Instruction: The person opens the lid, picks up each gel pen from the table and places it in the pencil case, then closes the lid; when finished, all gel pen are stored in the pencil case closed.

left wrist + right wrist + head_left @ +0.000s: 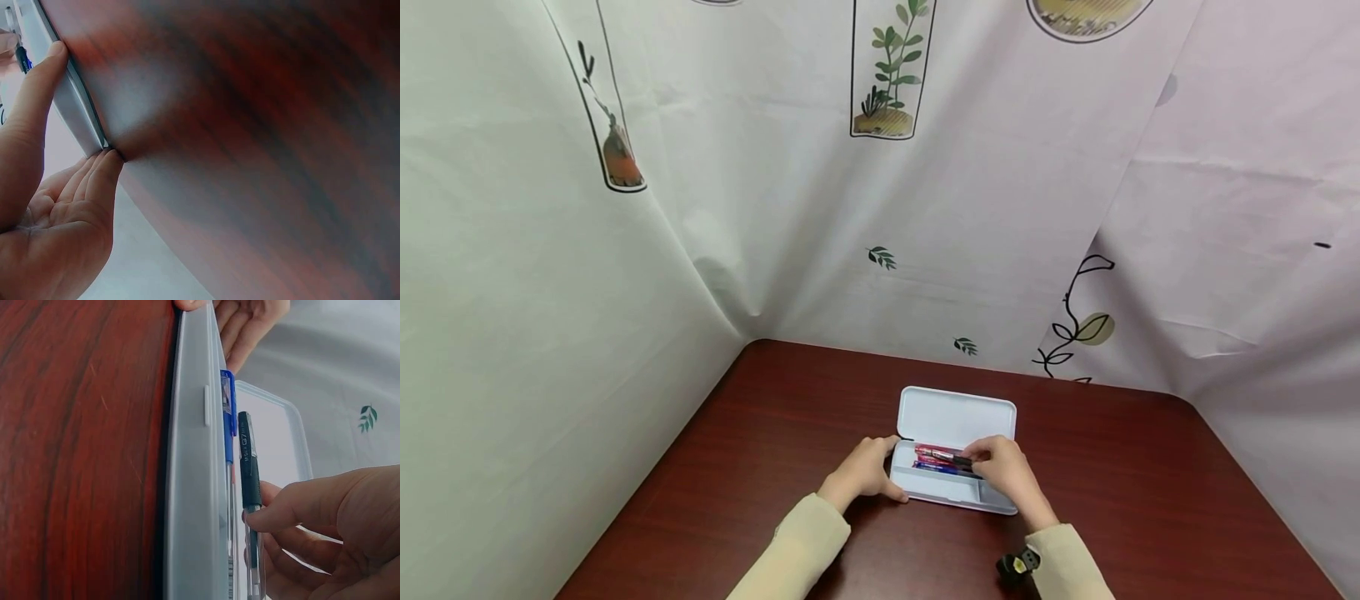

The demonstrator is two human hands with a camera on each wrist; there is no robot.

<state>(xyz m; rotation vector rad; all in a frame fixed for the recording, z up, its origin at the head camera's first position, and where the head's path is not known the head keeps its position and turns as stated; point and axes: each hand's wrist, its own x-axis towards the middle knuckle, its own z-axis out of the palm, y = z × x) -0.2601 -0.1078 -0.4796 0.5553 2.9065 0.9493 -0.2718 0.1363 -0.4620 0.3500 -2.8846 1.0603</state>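
Observation:
A white pencil case (936, 493) lies on the table with its lid (955, 417) folded back. At its left end, my left hand (862, 468) holds the case, thumb at the front edge and fingers at the back. My right hand (1002, 467) is over the right part of the case. Between thumb and fingers it pinches a clear-barrelled pen (250, 465) with a black cap, raised above the rim. Below that pen, a blue-capped pen (227, 419) lies in the case. Red pens (922, 450) are in the rear compartment, partly covered by the black pen.
The dark reddish wooden table (790, 400) extends around the case. White cloth (805, 275) with plant prints hangs behind it and along the sides. A small black device (1018, 565) is at the right wrist, by the sleeve.

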